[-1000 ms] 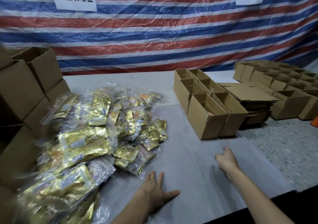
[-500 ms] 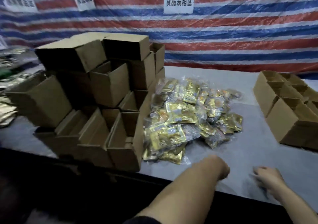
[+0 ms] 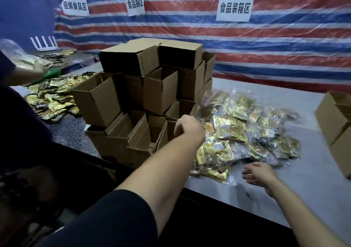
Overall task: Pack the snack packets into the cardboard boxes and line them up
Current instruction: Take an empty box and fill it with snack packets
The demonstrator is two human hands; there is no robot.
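Boxes could fall
The left hand (image 3: 188,128) hung loose and empty at the stacked boxes (image 3: 159,95); the right hand (image 3: 259,174) lay open beside the snack packets (image 3: 229,129). A hard tug might tip them.

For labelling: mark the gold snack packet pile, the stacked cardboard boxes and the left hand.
Pile of gold foil snack packets (image 3: 229,131): head view, central packet.
Stack of brown cardboard boxes (image 3: 106,106): head view, a box's side wall.
Left hand (image 3: 191,131): head view, back of hand.

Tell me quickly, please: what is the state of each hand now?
Left hand: open, fingers loosely curled, holding nothing.
Right hand: open, fingers relaxed, holding nothing.
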